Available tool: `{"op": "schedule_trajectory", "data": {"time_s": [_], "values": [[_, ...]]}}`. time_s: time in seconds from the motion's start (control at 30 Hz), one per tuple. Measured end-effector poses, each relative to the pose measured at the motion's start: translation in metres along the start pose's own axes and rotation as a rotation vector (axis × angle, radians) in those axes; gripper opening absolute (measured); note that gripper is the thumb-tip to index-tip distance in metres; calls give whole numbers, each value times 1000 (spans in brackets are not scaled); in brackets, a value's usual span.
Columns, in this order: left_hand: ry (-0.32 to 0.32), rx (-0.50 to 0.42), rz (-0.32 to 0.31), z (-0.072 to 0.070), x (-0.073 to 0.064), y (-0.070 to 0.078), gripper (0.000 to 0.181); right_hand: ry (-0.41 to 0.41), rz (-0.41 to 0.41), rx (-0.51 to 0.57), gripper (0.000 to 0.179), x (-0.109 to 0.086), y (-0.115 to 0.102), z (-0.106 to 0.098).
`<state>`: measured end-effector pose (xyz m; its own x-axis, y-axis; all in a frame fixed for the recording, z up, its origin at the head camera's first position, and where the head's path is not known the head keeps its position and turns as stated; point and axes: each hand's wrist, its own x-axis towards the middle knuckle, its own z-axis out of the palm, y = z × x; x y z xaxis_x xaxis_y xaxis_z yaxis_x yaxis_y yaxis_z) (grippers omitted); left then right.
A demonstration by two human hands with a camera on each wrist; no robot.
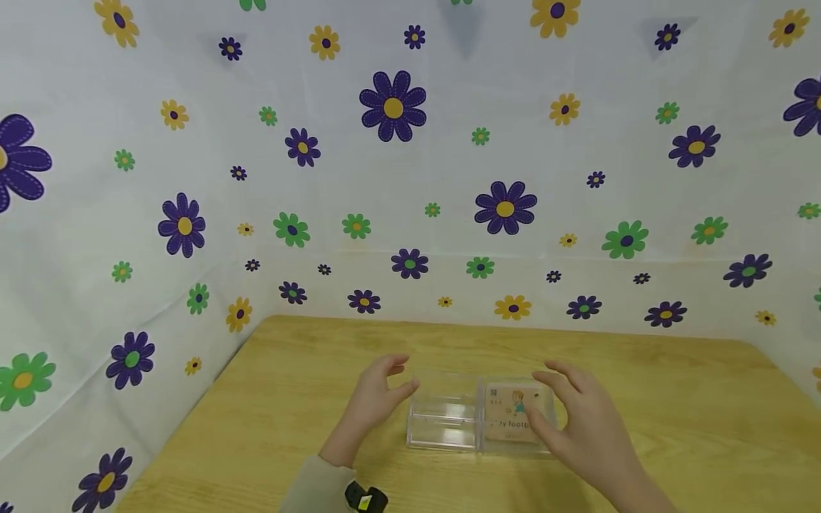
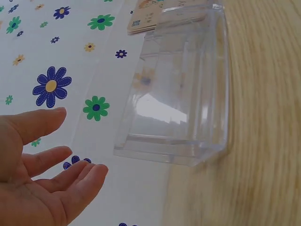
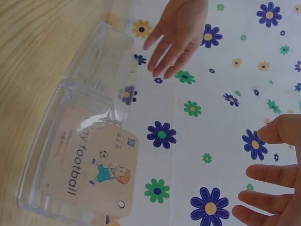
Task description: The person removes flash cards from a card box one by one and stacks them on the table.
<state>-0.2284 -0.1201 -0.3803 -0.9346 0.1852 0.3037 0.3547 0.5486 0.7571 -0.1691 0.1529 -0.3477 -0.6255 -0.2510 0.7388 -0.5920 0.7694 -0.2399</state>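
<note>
I find a clear box (image 1: 442,436) lengthwise left-to-right, cards (image 1: 503,420) in its right compartment, lettering upright; left hand (image 1: 377,396) and right hand (image 1: 586,422) spread wide.

White sheeting (image 1: 442,164) printed with purple, yellow and green flowers (image 1: 393,107) hangs behind and on both sides of a yellowish wood-grain counter (image 1: 308,370) with rounded far corners. Faint creases cross the sheeting; the light is soft.

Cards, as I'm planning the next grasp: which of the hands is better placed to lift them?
Right, probably: the right hand is nearer the cards and holds nothing, while the left hand is by the other end of the box.
</note>
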Motion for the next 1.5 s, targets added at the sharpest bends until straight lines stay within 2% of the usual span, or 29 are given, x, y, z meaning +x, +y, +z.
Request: {"op": "schedule_trajectory", "data": {"time_s": [0.13,0.27,0.4,0.53,0.77,0.97,1.1,1.33,1.5], "values": [[-76,-27,-21,1,5,-8,43,25,-17,30,33,10,-3,-2],[-91,-71,-71,2,8,-14,43,16,-64,44,32,14,-2,-2],[-86,-117,-118,2,11,-18,43,-40,-132,38,29,15,6,2],[-139,-181,-148,3,9,-20,47,-102,-145,31,29,14,18,10],[-242,-263,-184,5,4,-24,55,-167,-78,33,25,9,40,28],[-260,-300,-213,8,2,-26,53,-290,24,6,26,4,51,35],[-274,-318,-205,10,3,-28,52,-351,41,-24,24,3,54,36],[-300,-341,-218,10,2,-30,52,-392,126,4,25,4,52,36],[-330,-373,-222,10,3,-31,52,-370,122,26,18,4,51,35]]}}
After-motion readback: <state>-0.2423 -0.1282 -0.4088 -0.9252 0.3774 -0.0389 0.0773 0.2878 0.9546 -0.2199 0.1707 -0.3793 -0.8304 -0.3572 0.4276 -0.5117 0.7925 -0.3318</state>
